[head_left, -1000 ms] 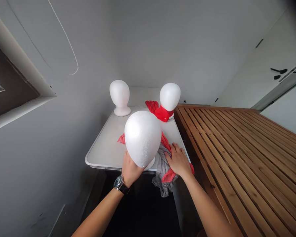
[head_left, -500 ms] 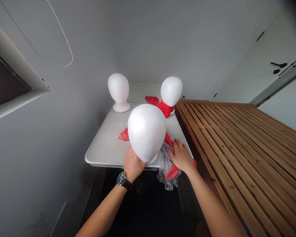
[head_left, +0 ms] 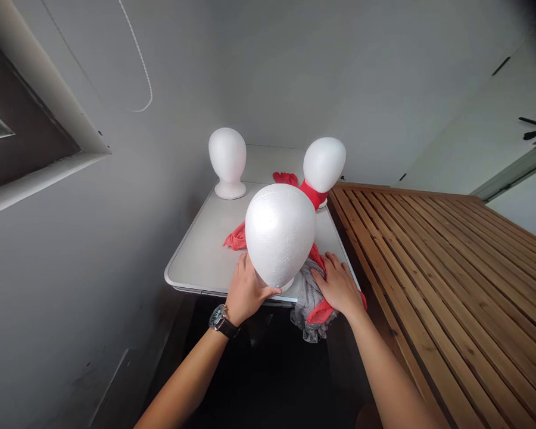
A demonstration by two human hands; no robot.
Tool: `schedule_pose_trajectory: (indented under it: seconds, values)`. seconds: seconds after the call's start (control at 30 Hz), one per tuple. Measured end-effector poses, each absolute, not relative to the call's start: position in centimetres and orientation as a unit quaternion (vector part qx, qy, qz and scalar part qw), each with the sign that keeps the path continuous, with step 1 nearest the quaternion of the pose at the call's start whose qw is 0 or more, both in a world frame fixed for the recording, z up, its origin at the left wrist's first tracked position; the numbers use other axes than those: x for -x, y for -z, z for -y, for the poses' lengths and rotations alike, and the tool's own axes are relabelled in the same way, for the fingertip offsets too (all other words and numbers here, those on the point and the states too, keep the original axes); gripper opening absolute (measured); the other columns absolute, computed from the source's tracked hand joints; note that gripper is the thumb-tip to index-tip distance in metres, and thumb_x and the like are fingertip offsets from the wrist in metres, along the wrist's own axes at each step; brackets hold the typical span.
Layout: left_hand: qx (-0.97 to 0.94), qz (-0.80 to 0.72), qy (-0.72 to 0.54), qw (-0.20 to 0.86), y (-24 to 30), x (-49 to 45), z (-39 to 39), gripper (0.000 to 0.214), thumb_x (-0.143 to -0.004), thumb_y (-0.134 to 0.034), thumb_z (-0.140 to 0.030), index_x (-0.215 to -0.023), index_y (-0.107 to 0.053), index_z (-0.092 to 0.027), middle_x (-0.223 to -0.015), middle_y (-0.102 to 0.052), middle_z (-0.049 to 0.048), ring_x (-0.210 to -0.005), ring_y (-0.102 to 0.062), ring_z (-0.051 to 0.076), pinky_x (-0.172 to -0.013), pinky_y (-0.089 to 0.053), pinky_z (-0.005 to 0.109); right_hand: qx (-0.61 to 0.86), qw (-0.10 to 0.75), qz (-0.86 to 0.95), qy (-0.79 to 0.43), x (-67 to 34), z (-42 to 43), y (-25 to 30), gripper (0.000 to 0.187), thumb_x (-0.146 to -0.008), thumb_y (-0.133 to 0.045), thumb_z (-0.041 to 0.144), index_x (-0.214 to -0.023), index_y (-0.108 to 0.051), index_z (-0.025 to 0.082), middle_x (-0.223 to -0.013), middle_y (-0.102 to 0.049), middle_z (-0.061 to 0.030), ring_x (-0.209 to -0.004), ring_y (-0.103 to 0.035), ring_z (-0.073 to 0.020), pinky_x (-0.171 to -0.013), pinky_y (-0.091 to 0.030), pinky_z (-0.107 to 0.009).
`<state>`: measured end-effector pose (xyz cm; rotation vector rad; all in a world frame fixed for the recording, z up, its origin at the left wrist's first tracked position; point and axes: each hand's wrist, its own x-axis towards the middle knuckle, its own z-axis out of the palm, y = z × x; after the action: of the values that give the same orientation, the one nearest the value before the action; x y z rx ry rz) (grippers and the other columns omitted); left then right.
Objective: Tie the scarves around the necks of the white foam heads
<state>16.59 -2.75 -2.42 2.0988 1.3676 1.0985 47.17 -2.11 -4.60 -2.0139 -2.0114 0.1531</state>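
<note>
The near foam head [head_left: 280, 232] is standing at the front edge of the table [head_left: 196, 268]. The left hand [head_left: 248, 289] is resting by its neck — whether the fingers are gripping, I cannot tell. The right hand [head_left: 338, 287] is lying over grey cloth [head_left: 307, 289] and coral cloth [head_left: 320, 312], fingers loosely spread. 2 more heads are standing behind — a bare head [head_left: 227, 154] and a red-wrapped head [head_left: 324, 164].

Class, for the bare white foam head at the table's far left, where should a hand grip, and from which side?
Likely the neck of that foam head, coming from the near side: the neck narrows between rounded top and flared base, the head stands upright, and nothing covers its near side.
</note>
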Motion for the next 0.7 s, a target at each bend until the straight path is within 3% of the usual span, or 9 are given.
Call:
schedule_pose_trajectory:
  seconds: [0.13, 0.2, 0.37, 0.5, 0.6, 0.7]
  values:
    - [-0.735, -0.479, -0.402, 0.263, 1.7, -12.3, 1.6, 0.048, -0.104, -0.062, -0.041, -0.150, -0.056, -0.029, -0.149, -0.058, 0.0134, -0.143, -0.055, 0.032, -0.119, -0.049, 0.052, 0.699, 0.138, 0.700, -0.051, -47.2, 2.2, 4.8, 0.067, -0.109, -0.032, 0.058, -0.157, -0.050, 0.016, -0.169, -0.041, -0.0153, -0.159, -0.037, -0.0351, -0.132, -0.027, -0.056]
    - [-0.745, -0.493, -0.393, 0.219, 1.2, -10.3, -0.3, 0.033, -0.105, -0.054, -0.030, -0.136, -0.065, -0.027, -0.137, -0.065, 0.0114, -0.132, -0.062, 0.029, -0.116, -0.051, 0.052, 0.700, 0.136, 0.700, -0.048, -47.2, 2.2, 4.8, 0.067, -0.109, -0.031, 0.058, -0.157, -0.050, 0.015, -0.169, -0.041, -0.0157, -0.159, -0.037, -0.0352, -0.132, -0.027, -0.057]
    - [-0.805, -0.500, -0.303, 0.105, 0.6, -8.2, -5.8, 0.043, -0.089, -0.070, -0.025, -0.132, -0.068, -0.024, -0.138, -0.064, 0.0134, -0.130, -0.060, 0.036, -0.113, -0.050, 0.055, 0.701, 0.134, 0.699, -0.048, -47.2, 2.1, 5.1, 0.068, -0.109, -0.032, 0.058, -0.157, -0.050, 0.014, -0.169, -0.041, -0.0163, -0.160, -0.036, -0.0359, -0.132, -0.028, -0.057]
    - [-0.779, -0.519, -0.322, 0.140, 0.5, -8.4, -7.9, 0.021, -0.084, -0.070, -0.023, -0.104, -0.077, -0.023, -0.122, -0.072, 0.0155, -0.130, -0.057, 0.039, -0.111, -0.047, 0.054, 0.696, 0.145, 0.701, -0.053, -47.3, 2.2, 5.2, 0.066, -0.110, -0.032, 0.058, -0.157, -0.051, 0.015, -0.169, -0.041, -0.0156, -0.160, -0.035, -0.0356, -0.132, -0.028, -0.057]
    - [-0.700, -0.551, -0.393, 0.228, -0.4, -8.8, -8.8, 0.011, -0.085, -0.067, -0.031, -0.086, -0.073, -0.022, -0.098, -0.074, 0.0114, -0.108, -0.064, 0.033, -0.097, -0.050, 0.045, 0.691, 0.173, 0.698, -0.074, -47.6, 2.4, 5.2, 0.065, -0.110, -0.031, 0.057, -0.156, -0.051, 0.016, -0.169, -0.042, -0.0152, -0.159, -0.037, -0.0357, -0.132, -0.027, -0.058]
    - [-0.657, -0.562, -0.420, 0.276, -2.4, -9.1, -10.5, 0.030, -0.092, -0.059, -0.041, -0.070, -0.064, -0.020, -0.070, -0.063, 0.0042, -0.078, -0.061, 0.023, -0.077, -0.049, 0.035, 0.680, 0.223, 0.689, -0.112, -48.2, 2.4, 5.3, 0.065, -0.109, -0.034, 0.060, -0.154, -0.053, 0.018, -0.166, -0.046, -0.0150, -0.158, -0.039, -0.0350, -0.132, -0.026, -0.059]
